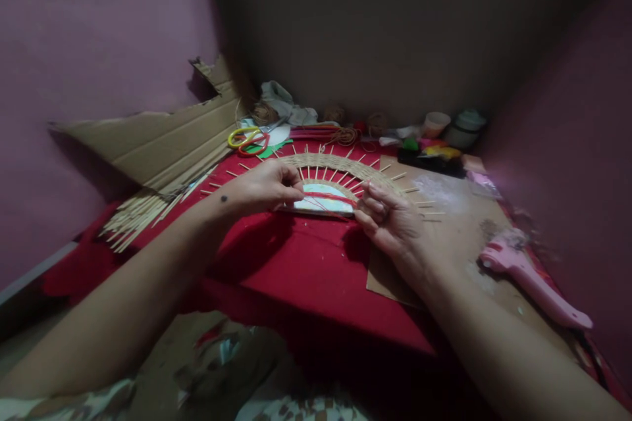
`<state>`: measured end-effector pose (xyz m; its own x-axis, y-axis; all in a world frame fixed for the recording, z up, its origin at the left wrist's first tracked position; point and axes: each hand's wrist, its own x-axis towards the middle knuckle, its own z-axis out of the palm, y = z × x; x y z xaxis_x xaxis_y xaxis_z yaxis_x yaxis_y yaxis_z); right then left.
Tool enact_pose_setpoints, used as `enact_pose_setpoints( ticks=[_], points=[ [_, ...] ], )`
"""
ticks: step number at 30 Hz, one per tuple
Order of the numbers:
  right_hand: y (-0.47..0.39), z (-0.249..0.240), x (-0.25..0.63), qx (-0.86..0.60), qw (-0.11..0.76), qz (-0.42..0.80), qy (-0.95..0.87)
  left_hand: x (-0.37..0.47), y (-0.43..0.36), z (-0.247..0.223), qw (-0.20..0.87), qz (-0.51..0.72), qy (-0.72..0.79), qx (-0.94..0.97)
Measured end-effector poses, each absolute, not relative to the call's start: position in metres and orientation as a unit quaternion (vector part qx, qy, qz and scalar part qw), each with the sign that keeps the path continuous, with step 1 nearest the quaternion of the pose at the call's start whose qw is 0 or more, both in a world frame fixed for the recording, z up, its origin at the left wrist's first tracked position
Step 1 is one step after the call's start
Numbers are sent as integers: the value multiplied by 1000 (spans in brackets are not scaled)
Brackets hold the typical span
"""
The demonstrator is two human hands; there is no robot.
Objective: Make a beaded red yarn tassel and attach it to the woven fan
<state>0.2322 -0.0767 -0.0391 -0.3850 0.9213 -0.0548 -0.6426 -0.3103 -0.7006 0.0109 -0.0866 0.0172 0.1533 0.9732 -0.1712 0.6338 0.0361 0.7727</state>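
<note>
A half-round woven piece (323, 160) with thin sticks fanning outward lies on the red cloth. At its centre is a pale, shiny half disc (320, 200). Red string (330, 196) stretches across this disc between my two hands. My left hand (279, 185) pinches the string's left end, thumb and forefinger together. On the right, my right hand (384, 214) has its fingers curled closed around the other end, beside the disc's right corner. A loose loop of thin red thread hangs over the disc's lower edge.
Scissors (249, 140) with yellow and red handles lie behind my left hand. Sticks (135, 216) and torn cardboard (162, 138) are at the left. A pink glue gun (536, 276) rests on a brown board (459, 237) at the right. Twine, a cup (436, 123) and a jar (465, 128) stand behind.
</note>
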Motion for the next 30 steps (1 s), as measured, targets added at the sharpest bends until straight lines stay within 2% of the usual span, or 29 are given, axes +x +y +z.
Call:
enact_pose_setpoints(
  ticks=[5,12,19,30],
  points=[
    [-79,-41,226,-225,489,786,-304,14,-90,26,378,167,599,686],
    [-73,-36,215,-271,489,751,-352,20,-77,34,180,82,609,768],
    [-64,-30,195,-289,519,741,-313,30,-43,53,133,15,610,781],
    [-80,-40,193,-270,530,740,-315,30,-18,37,106,-86,562,816]
  ],
)
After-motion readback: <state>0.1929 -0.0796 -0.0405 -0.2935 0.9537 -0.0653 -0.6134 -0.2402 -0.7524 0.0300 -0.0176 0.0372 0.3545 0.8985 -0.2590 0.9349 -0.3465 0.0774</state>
